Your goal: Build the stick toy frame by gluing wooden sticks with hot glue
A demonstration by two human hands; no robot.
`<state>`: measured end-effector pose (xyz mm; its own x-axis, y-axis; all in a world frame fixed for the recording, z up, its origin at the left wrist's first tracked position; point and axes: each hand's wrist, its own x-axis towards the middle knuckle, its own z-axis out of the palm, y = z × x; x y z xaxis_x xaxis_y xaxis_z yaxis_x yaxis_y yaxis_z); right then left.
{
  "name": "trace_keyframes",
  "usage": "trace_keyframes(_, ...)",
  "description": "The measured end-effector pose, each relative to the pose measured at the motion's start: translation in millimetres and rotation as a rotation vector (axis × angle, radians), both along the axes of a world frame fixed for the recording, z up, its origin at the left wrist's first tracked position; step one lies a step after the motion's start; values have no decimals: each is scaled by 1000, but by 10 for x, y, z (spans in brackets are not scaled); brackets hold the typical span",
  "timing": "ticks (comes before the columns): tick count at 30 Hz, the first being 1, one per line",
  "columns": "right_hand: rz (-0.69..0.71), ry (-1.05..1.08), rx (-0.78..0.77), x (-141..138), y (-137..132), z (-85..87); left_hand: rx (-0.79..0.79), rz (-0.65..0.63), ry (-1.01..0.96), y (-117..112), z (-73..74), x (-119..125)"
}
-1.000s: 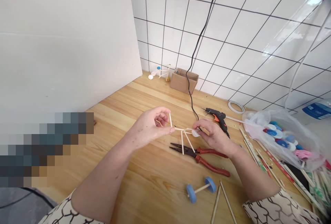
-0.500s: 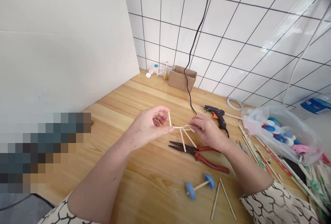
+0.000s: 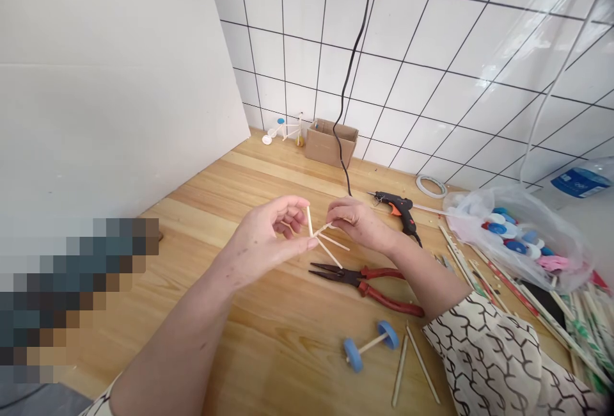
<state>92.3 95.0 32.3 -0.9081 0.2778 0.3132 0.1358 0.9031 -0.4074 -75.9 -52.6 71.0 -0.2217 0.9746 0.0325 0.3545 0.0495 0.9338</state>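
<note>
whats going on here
A person is holding a small frame of thin wooden sticks in both hands. The left hand grips it near an upright stick, and the right hand pinches its other end. Red-handled pliers lie on the table just below, with blue wheels on a stick axle nearer the person. A glue gun lies beyond the right hand.
</note>
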Motion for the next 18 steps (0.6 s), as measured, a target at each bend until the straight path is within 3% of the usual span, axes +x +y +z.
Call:
trace_keyframes(5, 22, -12, 19, -20, 19, 4, -14, -1, 7, 7, 2, 19)
trace_keyframes(9, -23, 8, 19, 69, -94, 106, 5, -28, 8, 14, -17, 19)
trace_keyframes(14, -153, -81, 2, 457, -418, 304, 28, -39, -6, -19, 20, 41)
trace_keyframes(18, -223, -295, -63, 825, -624, 299, 55, -38, -19, -64, 76, 134)
